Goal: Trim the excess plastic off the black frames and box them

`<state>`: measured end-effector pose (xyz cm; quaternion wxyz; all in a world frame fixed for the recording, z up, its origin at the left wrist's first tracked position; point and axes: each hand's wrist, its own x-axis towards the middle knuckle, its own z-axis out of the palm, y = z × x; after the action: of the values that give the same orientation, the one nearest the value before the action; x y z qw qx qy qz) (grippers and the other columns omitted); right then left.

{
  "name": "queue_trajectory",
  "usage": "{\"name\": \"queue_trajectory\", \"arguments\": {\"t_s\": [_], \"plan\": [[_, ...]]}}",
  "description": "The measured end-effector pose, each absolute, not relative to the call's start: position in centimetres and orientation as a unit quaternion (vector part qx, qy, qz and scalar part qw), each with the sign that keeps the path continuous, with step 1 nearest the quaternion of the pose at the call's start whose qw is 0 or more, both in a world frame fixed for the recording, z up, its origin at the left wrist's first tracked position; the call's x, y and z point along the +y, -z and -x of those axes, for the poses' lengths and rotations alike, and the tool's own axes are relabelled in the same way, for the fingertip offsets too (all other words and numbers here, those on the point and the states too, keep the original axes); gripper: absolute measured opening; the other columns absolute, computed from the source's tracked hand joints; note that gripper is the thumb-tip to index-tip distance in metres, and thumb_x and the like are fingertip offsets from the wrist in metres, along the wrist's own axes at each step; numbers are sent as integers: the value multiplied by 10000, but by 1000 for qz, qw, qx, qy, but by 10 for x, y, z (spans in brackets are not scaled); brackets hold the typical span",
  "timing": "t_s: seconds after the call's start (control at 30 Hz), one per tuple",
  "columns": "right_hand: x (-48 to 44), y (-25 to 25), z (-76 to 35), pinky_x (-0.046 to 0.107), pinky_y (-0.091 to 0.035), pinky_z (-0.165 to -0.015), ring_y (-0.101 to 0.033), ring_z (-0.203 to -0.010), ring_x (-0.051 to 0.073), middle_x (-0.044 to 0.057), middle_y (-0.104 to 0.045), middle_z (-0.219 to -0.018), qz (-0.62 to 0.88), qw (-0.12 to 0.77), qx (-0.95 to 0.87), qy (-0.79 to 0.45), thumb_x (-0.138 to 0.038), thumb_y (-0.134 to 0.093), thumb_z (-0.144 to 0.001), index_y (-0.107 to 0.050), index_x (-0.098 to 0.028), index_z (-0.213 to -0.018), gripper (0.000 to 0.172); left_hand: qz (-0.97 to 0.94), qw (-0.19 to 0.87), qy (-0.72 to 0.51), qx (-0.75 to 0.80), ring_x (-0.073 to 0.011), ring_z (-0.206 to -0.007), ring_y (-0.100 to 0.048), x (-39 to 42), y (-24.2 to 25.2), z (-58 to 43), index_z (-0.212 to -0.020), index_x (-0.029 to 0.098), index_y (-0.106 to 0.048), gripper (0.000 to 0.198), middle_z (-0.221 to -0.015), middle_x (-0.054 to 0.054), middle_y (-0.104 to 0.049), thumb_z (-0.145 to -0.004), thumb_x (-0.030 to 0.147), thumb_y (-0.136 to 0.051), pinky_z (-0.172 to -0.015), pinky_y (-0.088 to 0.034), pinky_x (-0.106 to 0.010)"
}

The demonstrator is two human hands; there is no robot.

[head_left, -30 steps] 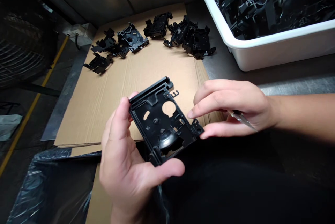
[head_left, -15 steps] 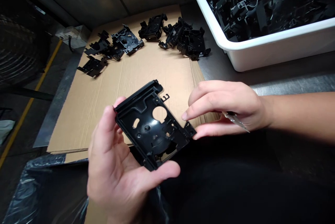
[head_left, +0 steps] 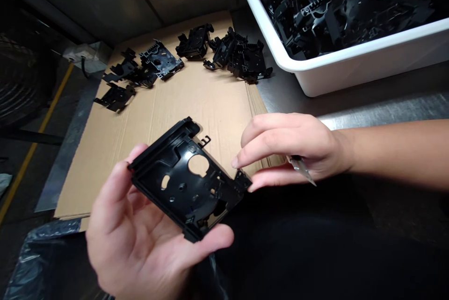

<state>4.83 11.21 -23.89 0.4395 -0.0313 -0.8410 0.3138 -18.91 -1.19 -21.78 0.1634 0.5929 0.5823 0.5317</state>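
My left hand (head_left: 122, 230) cradles a flat black moulded plastic part (head_left: 175, 192), with the thumb along its upper edge and the fingertips under its lower edge. The part has a large round hole and a smaller oval one. My right hand (head_left: 294, 150) sits to its right, fingertips close to its corner, and I cannot tell whether they touch it. That hand holds a small metal-bladed knife (head_left: 300, 169), its handle mostly hidden in the fingers. Several similar black parts (head_left: 159, 59) lie on flattened cardboard (head_left: 196, 99) beyond my hands.
A white plastic bin (head_left: 365, 59) heaped with black parts stands at the upper right on a steel table (head_left: 386, 108). A dark plastic bag (head_left: 38, 262) lies at the lower left. A fan guard (head_left: 21, 80) and a yellow floor line (head_left: 45, 117) show at the left.
The view has swung, moving everything left in frame. My left hand has tilted the part, turning its face more toward me. My right hand stays close to the part's corner.
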Motion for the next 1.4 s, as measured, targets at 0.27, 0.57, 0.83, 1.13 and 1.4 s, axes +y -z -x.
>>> {"name": "queue_trajectory", "arguments": {"t_s": [0.27,0.57,0.83,1.13,1.4], "plan": [[112,242,-48,261,-613,-906,-691,-1010,127,82,-708,-1066,21,452,-833,-320,-258,-739,-1070,-710,-75,-1200,226,-597,144,-517,597,-411,-1721,-218,-15,218,191,-1553,585,-579,964,-1677,134,-573,-680,711,-968,-1388,-395,-603],[112,241,-47,219,-599,-925,-693,-1013,118,90,-706,-1063,16,454,-836,-306,-226,-788,-1022,-717,-30,-1205,278,-600,139,-513,598,-392,-1725,-213,-14,220,191,-1544,629,-566,928,-1665,167,-575,-704,716,-950,-1396,-389,-586],[113,240,-47,208,-607,-909,-719,-1002,125,109,-721,-1053,11,454,-841,-295,-218,-800,-1020,-727,-29,-1175,255,-605,172,-557,543,-363,-1630,-470,-11,223,194,-1540,479,-631,954,-1632,47,-621,-683,444,-1050,-1349,-462,-573],[109,238,-52,190,-593,-816,-729,-935,113,80,-713,-1060,48,415,-872,-254,-242,-713,-1086,-705,-105,-1225,195,-606,233,-590,480,-283,-1626,-468,-14,236,190,-1639,409,-543,1170,-1780,-24,-426,-638,31,-1015,-1222,-560,-340],[105,237,-65,275,-547,-706,-726,-818,147,79,-765,-1029,-19,353,-927,-126,-167,-667,-1091,-711,-123,-1316,233,-475,413,-610,481,-243,-1287,-744,-32,245,145,-1681,484,-323,904,-1488,-95,-671,-969,274,-839,-1074,-653,-404]]}}
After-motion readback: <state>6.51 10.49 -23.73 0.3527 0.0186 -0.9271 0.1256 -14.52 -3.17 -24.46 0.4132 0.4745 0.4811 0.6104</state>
